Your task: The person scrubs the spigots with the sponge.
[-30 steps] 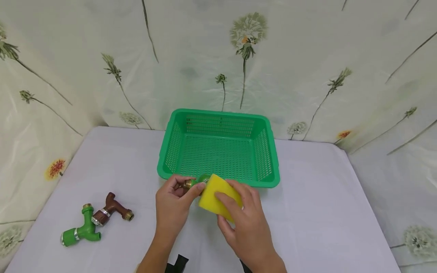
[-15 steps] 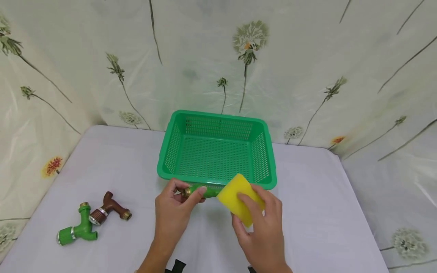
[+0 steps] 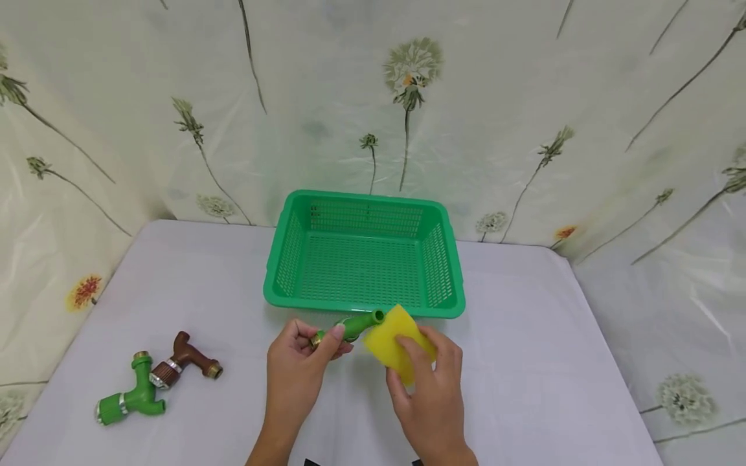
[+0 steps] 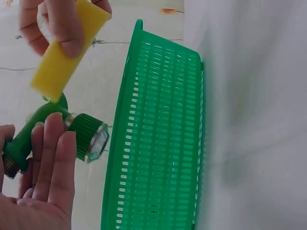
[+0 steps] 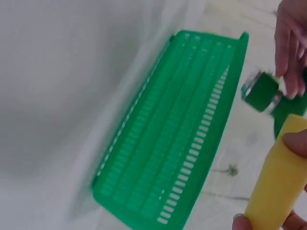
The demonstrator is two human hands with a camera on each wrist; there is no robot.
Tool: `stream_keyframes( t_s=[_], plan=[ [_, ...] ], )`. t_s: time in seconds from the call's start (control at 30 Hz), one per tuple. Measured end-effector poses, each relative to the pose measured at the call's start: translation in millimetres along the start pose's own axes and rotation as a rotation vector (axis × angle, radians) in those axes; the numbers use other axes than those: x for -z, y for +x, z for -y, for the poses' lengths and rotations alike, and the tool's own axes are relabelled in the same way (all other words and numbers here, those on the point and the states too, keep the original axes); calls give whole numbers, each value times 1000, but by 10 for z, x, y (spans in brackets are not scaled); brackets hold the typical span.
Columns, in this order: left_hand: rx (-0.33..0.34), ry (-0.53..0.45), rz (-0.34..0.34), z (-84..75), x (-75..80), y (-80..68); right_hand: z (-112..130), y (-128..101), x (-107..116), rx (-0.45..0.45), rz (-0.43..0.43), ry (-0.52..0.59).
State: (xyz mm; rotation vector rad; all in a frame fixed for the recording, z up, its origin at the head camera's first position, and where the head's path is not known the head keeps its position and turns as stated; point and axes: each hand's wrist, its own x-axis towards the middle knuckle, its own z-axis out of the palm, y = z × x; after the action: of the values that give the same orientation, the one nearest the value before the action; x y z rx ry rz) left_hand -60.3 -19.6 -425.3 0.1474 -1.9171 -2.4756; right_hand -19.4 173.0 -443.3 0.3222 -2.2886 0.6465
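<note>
My left hand (image 3: 296, 372) grips a green plastic water tap (image 3: 359, 325) near its brass-threaded end, with the open spout pointing right. In the left wrist view the tap's ribbed knob (image 4: 85, 135) hangs below the fingers. A yellow sponge (image 3: 392, 343) is held between the thumb and fingers of my right hand (image 3: 432, 398). It sits close beside the spout; whether they touch I cannot tell. On the table's left side lie another green tap (image 3: 140, 393) and a brown tap (image 3: 191, 356), right against each other.
A green perforated basket (image 3: 364, 307) stands just beyond both hands, with nothing in it. White cloth covers the table (image 3: 524, 362). Behind it hangs a flower-patterned curtain (image 3: 326, 84).
The sponge first covered the tap's spout side, slid off to the right, then came back slightly left. The tap has turned, so its spout opening now shows. The head view has shifted a little.
</note>
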Motion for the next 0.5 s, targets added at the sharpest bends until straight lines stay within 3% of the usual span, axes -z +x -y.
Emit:
stream_keyframes(
  t_s=[0.1,0.23,0.4,0.5],
  plan=[
    [-2,-35,23,2,-3,-7,-54,7,58,-84,5,0],
    [29,-68,36,-7,-2,6,-6,-8,112,-183,20,116],
    [82,-118,43,-29,-13,16,146,-46,89,-141,6,267],
    [96,-114,57,-32,-30,8,201,-29,65,-160,23,343]
  ],
)
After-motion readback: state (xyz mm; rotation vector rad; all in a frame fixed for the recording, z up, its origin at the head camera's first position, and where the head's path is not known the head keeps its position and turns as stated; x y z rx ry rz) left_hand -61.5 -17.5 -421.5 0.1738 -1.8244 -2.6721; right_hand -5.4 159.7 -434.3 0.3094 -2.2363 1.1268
